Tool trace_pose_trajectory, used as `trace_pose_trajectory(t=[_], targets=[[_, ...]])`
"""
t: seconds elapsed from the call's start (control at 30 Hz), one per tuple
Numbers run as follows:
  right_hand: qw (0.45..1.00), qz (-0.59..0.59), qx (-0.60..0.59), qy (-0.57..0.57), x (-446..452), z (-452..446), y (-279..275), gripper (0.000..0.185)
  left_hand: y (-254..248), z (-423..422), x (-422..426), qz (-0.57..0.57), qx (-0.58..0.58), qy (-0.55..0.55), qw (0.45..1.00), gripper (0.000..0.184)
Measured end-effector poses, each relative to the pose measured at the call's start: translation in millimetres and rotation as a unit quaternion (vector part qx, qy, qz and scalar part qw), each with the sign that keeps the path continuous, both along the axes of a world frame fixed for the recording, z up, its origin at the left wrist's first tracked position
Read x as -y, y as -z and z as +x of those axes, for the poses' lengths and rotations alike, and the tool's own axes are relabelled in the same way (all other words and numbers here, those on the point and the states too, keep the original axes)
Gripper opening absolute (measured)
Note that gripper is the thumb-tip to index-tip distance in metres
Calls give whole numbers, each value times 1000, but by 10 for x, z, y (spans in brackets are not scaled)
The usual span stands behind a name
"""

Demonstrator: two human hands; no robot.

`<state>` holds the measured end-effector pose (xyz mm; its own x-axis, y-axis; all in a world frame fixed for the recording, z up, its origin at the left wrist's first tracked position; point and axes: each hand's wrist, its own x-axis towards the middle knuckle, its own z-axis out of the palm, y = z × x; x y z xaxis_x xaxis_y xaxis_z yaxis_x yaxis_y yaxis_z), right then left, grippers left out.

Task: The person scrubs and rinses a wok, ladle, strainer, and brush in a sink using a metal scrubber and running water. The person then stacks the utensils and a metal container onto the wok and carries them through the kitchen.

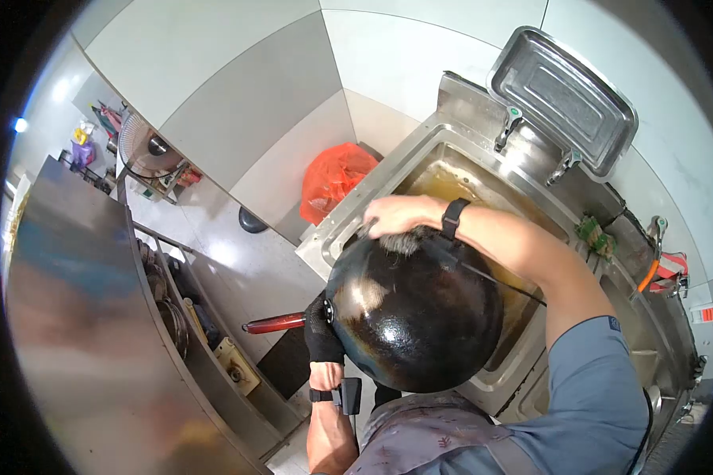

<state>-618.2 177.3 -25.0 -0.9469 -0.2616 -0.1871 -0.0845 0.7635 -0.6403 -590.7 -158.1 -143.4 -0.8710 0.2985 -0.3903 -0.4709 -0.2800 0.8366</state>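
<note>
A large black wok point(420, 317), wet and shiny, is tilted over the sink's front edge with its rounded underside toward me. My left hand point(322, 332), in a black glove, is closed on the wok's rim beside its red handle point(274, 323). A grey, wiry scrubber point(402, 241) lies against the upper part of the wok, with my right hand point(400, 216) closed on it. Behind the wok, the steel sink basin point(444, 162) holds murky yellowish water.
A metal lid point(566, 99) leans behind two taps. A red plastic bag point(337, 180) is left of the sink. Green netting point(594, 236) and an orange-handled tap point(650, 265) are at the right. A steel counter point(95, 317) with shelves holding pans curves along the left.
</note>
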Motion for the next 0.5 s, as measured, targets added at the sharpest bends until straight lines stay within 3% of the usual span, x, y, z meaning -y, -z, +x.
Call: trace_pose_trajectory(t=[0.07, 0.13, 0.2, 0.23, 0.27, 0.3, 0.33, 0.37, 0.5], targets=[[996, 66, 47, 25, -476, 103, 231, 44, 91, 1, 17, -10, -9, 4, 1000, 33], [960, 70, 234, 138, -942, 462, 477, 47, 35, 4, -26, -2, -7, 17, 1000, 31], [960, 45, 197, 192, -1395, 1039, 1134, 42, -232, 63, -118, 28, 53, -37, 998, 32], [916, -203, 221, 265, -1669, 1527, 1566, 42, -43, 26, -46, 24, 65, -30, 997, 34], [810, -435, 223, 324, -1853, 1959, 1955, 48, -71, 26, -35, 21, 71, -19, 997, 34], [847, -363, 198, 335, -1866, 2222, 2246, 45, -139, 50, -53, 65, 114, -24, 991, 29], [840, -365, 198, 349, -1746, 2416, 2164, 45, -206, 74, -72, 106, 158, -32, 981, 26], [805, -302, 258, 440, -1635, 2498, 2081, 44, -274, 72, -89, 118, 180, -35, 976, 27], [839, -143, 206, 484, -1212, 2486, 1234, 37, -369, 137, -125, 95, 178, -15, 979, 29]])
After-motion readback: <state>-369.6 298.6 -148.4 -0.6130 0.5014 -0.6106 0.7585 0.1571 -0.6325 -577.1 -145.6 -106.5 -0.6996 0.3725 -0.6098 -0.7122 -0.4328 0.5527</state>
